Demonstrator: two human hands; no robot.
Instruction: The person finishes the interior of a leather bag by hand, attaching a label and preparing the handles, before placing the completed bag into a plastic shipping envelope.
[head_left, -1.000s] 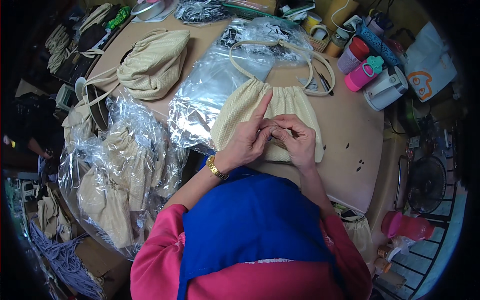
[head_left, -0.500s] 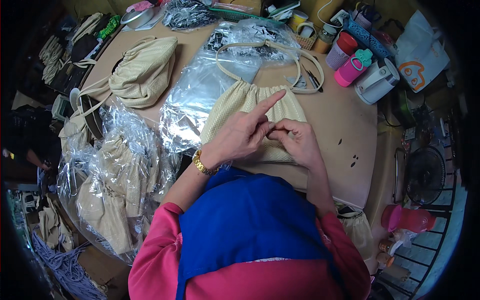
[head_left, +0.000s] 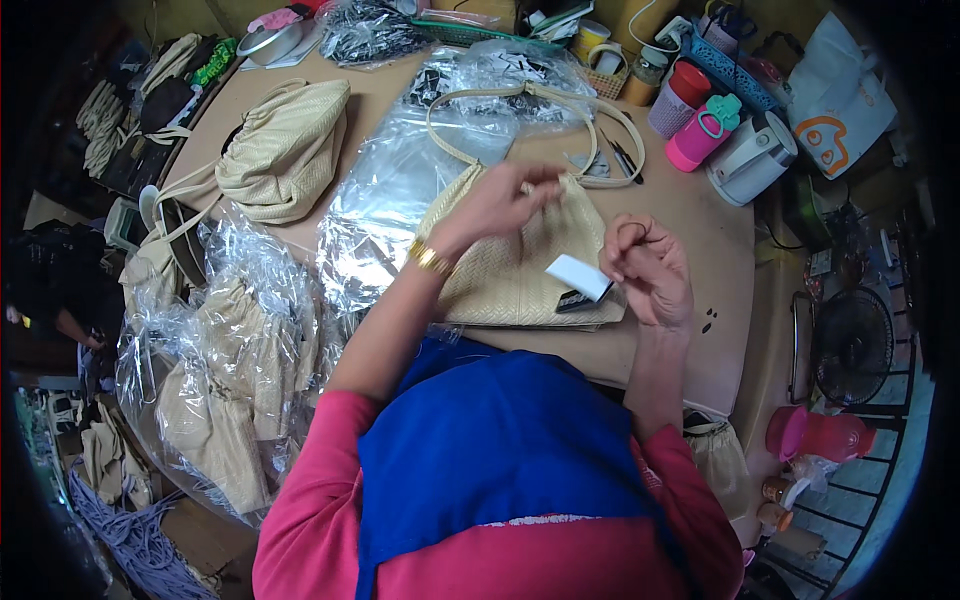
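Observation:
A cream woven-textured bag (head_left: 500, 285) with a gathered top lies on the table in front of me. My left hand (head_left: 510, 205), with a gold watch on its wrist, is over the bag's gathered edge, its fingertips smeared by motion. Beside the bag's right side, my right hand (head_left: 648, 265) is raised with curled fingers. A thin dark line shows at those fingers, but I cannot make out what it is. A white tag (head_left: 579, 277) with a black part lies against the bag's lower right, close to my right fingertips. The bag's long strap (head_left: 480, 93) loops away behind it.
Clear plastic sleeves (head_left: 385, 185) lie left of the bag. Another cream bag (head_left: 285, 160) and plastic-wrapped bags (head_left: 235, 390) are farther left. At the right stand a pink bottle (head_left: 695, 140), a white kettle (head_left: 755, 158) and a red-lidded tumbler (head_left: 678, 105).
My hands have moved apart: the left up to the bag's top, the right outward to the right. The white and black tag now shows on the bag.

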